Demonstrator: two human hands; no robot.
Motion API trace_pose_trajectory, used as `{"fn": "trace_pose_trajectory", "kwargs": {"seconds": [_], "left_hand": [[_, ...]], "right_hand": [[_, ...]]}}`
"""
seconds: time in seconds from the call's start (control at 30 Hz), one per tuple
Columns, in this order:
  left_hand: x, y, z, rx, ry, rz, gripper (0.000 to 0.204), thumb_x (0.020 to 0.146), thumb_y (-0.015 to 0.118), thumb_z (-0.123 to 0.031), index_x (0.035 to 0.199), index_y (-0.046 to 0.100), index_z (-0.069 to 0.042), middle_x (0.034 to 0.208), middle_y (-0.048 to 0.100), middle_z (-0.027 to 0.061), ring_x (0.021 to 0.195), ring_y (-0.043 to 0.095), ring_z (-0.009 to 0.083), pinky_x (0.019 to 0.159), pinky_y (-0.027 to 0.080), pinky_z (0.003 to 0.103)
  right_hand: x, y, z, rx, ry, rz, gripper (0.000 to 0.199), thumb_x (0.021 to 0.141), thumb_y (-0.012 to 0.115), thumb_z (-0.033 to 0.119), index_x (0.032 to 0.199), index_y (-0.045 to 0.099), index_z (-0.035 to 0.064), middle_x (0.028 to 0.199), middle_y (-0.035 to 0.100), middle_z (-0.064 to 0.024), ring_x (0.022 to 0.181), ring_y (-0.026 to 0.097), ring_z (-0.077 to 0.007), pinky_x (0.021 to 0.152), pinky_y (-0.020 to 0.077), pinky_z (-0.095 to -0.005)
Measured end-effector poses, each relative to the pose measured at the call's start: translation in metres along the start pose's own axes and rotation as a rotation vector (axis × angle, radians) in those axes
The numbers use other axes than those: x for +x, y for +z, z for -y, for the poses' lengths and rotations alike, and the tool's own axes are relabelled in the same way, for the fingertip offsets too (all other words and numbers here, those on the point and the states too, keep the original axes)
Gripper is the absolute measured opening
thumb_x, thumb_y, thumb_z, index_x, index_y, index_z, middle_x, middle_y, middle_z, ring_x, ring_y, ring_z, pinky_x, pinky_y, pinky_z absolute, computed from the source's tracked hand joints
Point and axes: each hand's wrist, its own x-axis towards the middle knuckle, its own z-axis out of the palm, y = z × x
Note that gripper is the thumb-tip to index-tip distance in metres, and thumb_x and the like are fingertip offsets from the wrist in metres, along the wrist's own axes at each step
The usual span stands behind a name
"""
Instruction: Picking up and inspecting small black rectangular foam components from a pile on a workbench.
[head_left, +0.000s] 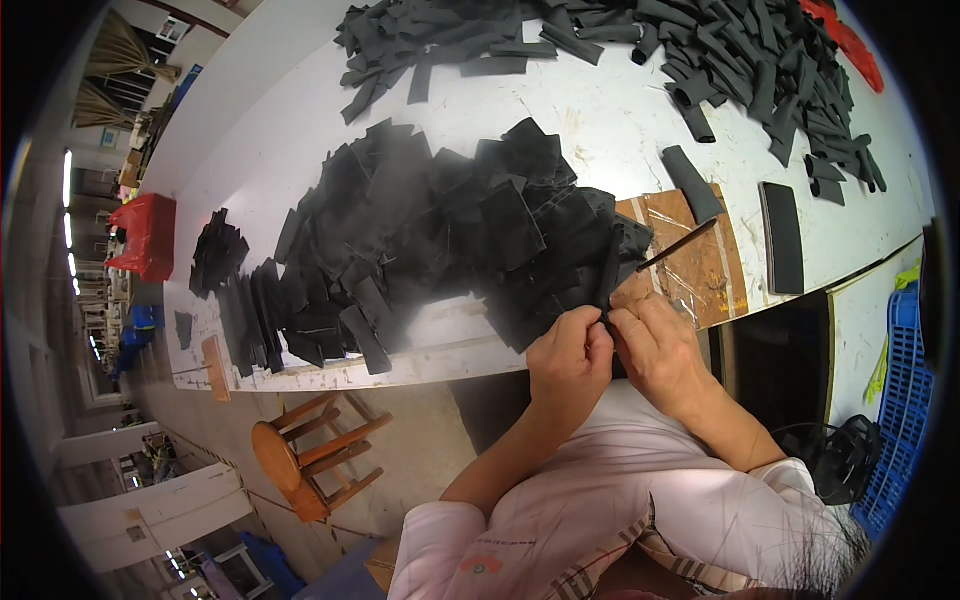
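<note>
My left hand (572, 362) and my right hand (660, 347) are close together at the near edge of the table, fingers pinched. Between them is a piece of black fabric (607, 290), mostly hidden by my fingers. A thin dark stick (678, 246) slants up and right from just above my right hand; whether that hand holds it, I cannot tell. Just beyond my left hand spreads a large heap of flat black fabric pieces (400, 220). Under the stick lies a brown board (725, 265) with strips of tape, and a dark grey fabric tube (690, 183) rests across its far edge.
Many dark grey fabric tubes (760, 60) are piled along the far side of the white table (270, 90). A dark rectangular block (781, 238) lies right of the board. A wooden stool (300, 455) stands below left, a blue plastic crate (893, 410) at right.
</note>
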Motion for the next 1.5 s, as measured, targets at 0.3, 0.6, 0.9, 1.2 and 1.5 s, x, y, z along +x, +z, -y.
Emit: {"fn": "trace_pose_trajectory", "kwargs": {"seconds": [0.3,0.6,0.9,1.2,1.5], "left_hand": [[0.017,-0.016,0.013,-1.239,-0.831,0.229,0.024,0.070,0.053,0.011,0.090,0.046,-0.001,0.072,0.056,0.0072,0.043,0.042,0.0035,0.035,0.029,0.015],[0.027,-0.019,-0.021,-0.941,-0.631,0.183,0.030,0.065,0.049,0.014,0.092,0.050,0.001,0.073,0.052,0.0018,0.055,0.043,0.0016,0.045,0.031,0.014],[0.025,-0.015,-0.018,-0.987,-0.580,0.342,0.046,0.069,0.053,0.012,0.111,0.039,0.002,0.085,0.058,0.0089,0.052,0.046,0.0021,0.045,0.035,0.013],[0.031,-0.026,-0.063,-1.072,-0.702,0.556,0.039,0.063,0.053,0.011,0.101,0.049,0.007,0.078,0.053,0.0023,0.062,0.049,0.0042,0.044,0.034,0.012],[0.036,-0.001,-0.069,-0.668,-0.132,-0.005,0.015,0.078,0.054,0.004,0.092,0.051,0.004,0.072,0.054,0.0045,0.049,0.045,0.0038,0.044,0.037,0.016]], "right_hand": [[-0.002,0.003,-0.010,0.544,0.345,-0.099,0.013,0.066,0.059,-0.005,0.079,0.056,-0.0029,0.072,0.051,-0.0087,0.062,0.051,-0.0166,0.051,0.0405,-0.0268],[-0.005,-0.008,-0.013,1.905,0.924,0.191,0.005,0.076,0.056,0.002,0.073,0.052,0.0009,0.064,0.046,-0.0009,0.055,0.040,-0.0072,0.049,0.0306,-0.0180],[-0.008,-0.016,-0.027,1.537,0.807,0.094,0.009,0.081,0.055,0.011,0.074,0.052,0.0058,0.070,0.050,0.0038,0.062,0.044,-0.0038,0.057,0.0357,-0.0170],[-0.005,-0.032,-0.022,1.500,0.457,-0.077,0.006,0.075,0.057,0.004,0.070,0.054,0.0020,0.089,0.050,-0.0076,0.079,0.046,-0.0119,0.069,0.0370,-0.0217],[0.029,-0.075,-0.003,0.581,0.215,-0.154,0.007,0.071,0.057,0.002,0.071,0.051,-0.0006,0.078,0.051,-0.0102,0.063,0.052,-0.0213,0.056,0.0398,-0.0261]]}}
